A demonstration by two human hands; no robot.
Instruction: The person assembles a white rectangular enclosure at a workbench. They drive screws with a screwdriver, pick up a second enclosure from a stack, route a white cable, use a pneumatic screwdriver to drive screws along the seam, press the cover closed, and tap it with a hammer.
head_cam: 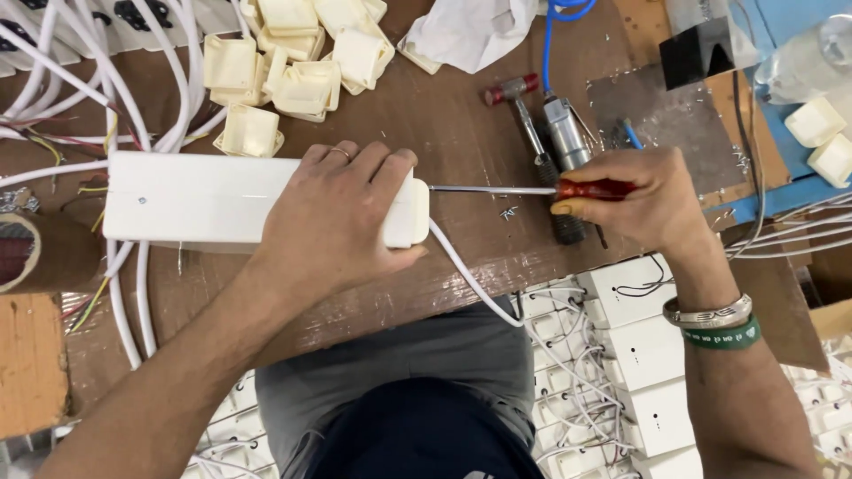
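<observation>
Lying lengthwise on the brown wooden workbench (461, 124), a long white plastic power-strip housing (204, 200) is pressed down at its rounded right end by the left hand (333, 217), whose fingers are spread flat over the top; a ring is worn on one finger. A white cable (466, 275) is seen leaving the housing's right end and running down over the bench edge.

A screwdriver with a red handle and slim steel shaft (497, 189) is gripped in the right hand (635, 200), the fingers closed round the handle; the tip is set against the right end of the housing. A metal bangle (708, 315) and a green wristband (723, 335) are worn on that wrist.

Also listed:
- cream square plastic socket shells (293, 62), heaped at the bench's far side;
- a small red-headed hammer (515, 93), just beside a grey cylindrical air tool (564, 133) with blue hose;
- white assembled strips (643, 355), stacked below the right forearm;
- loose white wires (53, 62), far left.
</observation>
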